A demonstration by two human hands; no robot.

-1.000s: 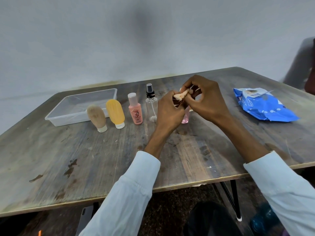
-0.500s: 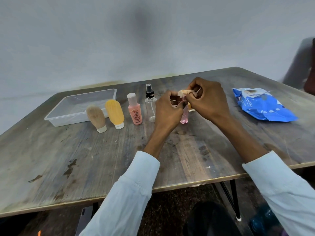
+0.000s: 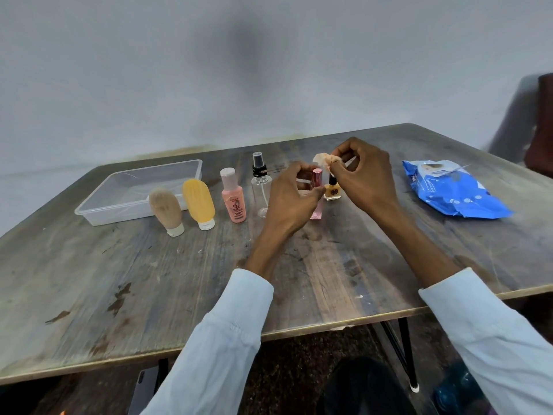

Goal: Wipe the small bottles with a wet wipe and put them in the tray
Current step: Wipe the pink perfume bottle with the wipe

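Centre frame: left hand (image 3: 288, 199) grips the slim pink glass bottle (image 3: 316, 193); right hand (image 3: 363, 175) pinches a crumpled beige wipe (image 3: 323, 159) above it. Risk: wet glass slipping, toppling the adjacent amber bottle (image 3: 332, 191).

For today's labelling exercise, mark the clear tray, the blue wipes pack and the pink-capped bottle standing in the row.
clear tray (image 3: 89, 211): head view, front-left rim.
blue wipes pack (image 3: 454, 194): head view, middle of wrapper.
pink-capped bottle (image 3: 236, 205): head view, label on body.
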